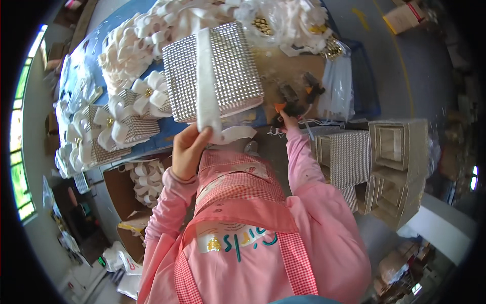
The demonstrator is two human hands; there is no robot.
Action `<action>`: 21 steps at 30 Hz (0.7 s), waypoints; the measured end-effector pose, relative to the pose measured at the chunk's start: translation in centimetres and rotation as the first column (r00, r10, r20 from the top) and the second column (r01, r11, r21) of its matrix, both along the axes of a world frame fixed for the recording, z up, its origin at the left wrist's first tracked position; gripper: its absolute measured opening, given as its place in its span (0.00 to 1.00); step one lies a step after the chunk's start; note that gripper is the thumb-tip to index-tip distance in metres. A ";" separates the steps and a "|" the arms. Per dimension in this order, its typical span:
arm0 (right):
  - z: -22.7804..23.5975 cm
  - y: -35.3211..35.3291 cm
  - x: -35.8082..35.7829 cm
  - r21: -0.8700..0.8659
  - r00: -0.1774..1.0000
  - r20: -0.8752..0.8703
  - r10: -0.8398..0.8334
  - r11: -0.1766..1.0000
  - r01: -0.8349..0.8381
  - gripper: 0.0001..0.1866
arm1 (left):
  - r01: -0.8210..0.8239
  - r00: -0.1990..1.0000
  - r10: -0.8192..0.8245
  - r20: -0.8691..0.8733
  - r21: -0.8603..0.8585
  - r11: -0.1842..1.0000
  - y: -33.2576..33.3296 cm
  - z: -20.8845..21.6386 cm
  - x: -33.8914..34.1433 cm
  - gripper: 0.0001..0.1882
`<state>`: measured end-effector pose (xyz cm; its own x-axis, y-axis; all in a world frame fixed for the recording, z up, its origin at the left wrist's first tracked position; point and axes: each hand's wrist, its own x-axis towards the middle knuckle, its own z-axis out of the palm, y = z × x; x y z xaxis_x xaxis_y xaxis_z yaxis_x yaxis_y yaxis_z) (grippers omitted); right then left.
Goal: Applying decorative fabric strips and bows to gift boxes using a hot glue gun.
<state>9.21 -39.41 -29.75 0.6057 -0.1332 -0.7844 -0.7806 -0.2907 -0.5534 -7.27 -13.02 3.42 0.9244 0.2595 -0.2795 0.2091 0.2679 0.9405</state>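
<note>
A box covered in rows of silvery studs stands before me on the table. A white felt-like strip runs over its top and hangs down the near side. My left hand is closed, pinching the strip's lower end between thumb and fingers. A loose tail of white strip curls just right of that hand. At the table's right edge my right hand is closed around a black and orange glue gun; its fingers are partly hidden.
White ribbon loops heap behind the box. Smaller studded boxes with white bows stand at left. Gold beads lie in plastic at the back. Open studded boxes are stacked at right; a carton sits below the table at left.
</note>
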 end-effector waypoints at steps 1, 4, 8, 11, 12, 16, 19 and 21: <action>0.4 -1.3 -0.6 -0.010 1.000 0.000 -0.026 1.000 0.026 0.22 | 0.009 1.000 -0.009 -0.007 0.001 1.000 0.0 0.5 0.1 0.12; 1.6 -4.0 -1.8 -0.222 0.858 0.491 0.149 0.974 -0.042 0.19 | 0.014 1.000 -0.013 -0.016 0.032 0.999 0.6 1.7 -0.3 0.13; 3.8 -7.0 2.4 -0.262 0.619 0.785 0.029 0.920 0.290 0.20 | 0.005 1.000 -0.005 -0.006 0.013 1.000 1.3 3.6 -0.5 0.12; 3.7 -7.1 6.0 -0.481 0.828 0.541 0.146 0.861 0.162 0.25 | -0.030 1.000 0.030 0.010 0.030 0.999 2.3 5.4 -0.6 0.13; 5.3 -6.2 7.0 -0.543 0.885 0.414 0.215 0.838 0.051 0.27 | -0.034 0.999 0.031 0.038 0.072 0.997 2.5 6.4 -0.5 0.13; -1.0 -6.9 10.2 -0.547 0.842 0.488 0.230 0.833 0.090 0.33 | -0.043 0.993 0.022 0.117 0.181 0.983 3.1 9.6 0.4 0.15; -5.5 -11.4 11.9 -0.431 0.901 0.433 0.031 0.885 0.176 0.26 | -0.019 0.982 -0.025 0.186 0.234 0.972 3.8 11.3 2.5 0.15; -2.2 -7.6 11.9 -0.134 0.871 0.469 -0.145 0.964 0.232 0.21 | -0.072 0.975 0.006 0.222 0.290 0.954 4.7 12.2 2.2 0.16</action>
